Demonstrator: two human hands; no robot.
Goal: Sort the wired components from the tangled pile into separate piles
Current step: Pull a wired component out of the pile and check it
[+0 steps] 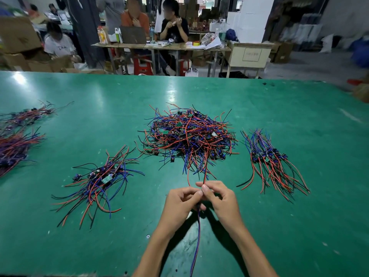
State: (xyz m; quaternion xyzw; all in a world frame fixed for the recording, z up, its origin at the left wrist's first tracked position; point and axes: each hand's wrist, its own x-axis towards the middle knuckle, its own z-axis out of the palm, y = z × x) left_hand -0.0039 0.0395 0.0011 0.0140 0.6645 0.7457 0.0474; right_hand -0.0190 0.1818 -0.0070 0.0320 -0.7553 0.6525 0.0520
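green table (pixel 99 116) in a busy workshop; left hand (pixel 180 198) and right hand (pixel 220 196) both pinch wires (pixel 197 226).

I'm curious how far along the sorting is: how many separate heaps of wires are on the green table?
5: the big tangled pile mid-table, one pile left of it, one right, and two at the left edge, partly cut off, so more may be hidden.

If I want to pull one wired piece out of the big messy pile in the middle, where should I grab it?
Grab a loose wire end sticking out of the tangled pile on its near edge, coming from your side. The ends there fan out free toward you, while the little boards sit buried in the middle. Both hands already pinch such red wires.
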